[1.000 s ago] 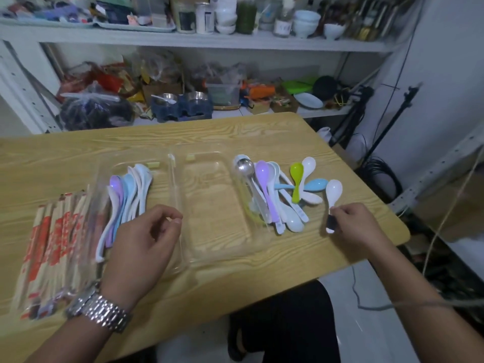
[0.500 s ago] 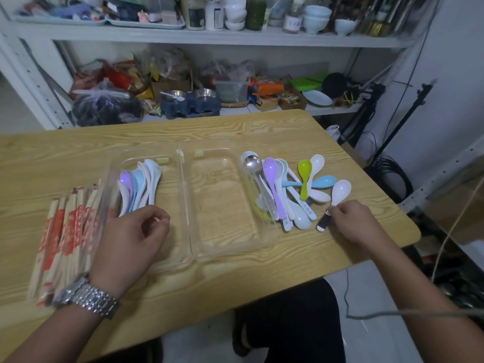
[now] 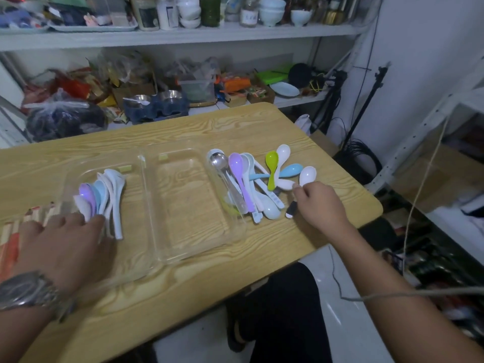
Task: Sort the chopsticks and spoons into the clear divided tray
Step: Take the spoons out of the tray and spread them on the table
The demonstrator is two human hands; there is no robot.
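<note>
- white spoon [image 3: 307, 174] is pinched by the right hand [image 3: 319, 205], 3 o'clock of the clear tray [image 3: 188, 205]
- left hand [image 3: 68, 244] is laid flat on spoons [image 3: 104, 195] in the 9 o'clock compartment
- chopsticks [image 3: 10, 239] are parked further out at 9

Wears a silver metal watch [image 3: 28, 292] with a link bracelet on the wrist behind the left hand [image 3: 65, 244], blurred in the near corner. Goes bare-armed on both sides, sleeveless as far as seen. Dressed in plain black trousers [image 3: 282, 310], dim in the shadow below
</note>
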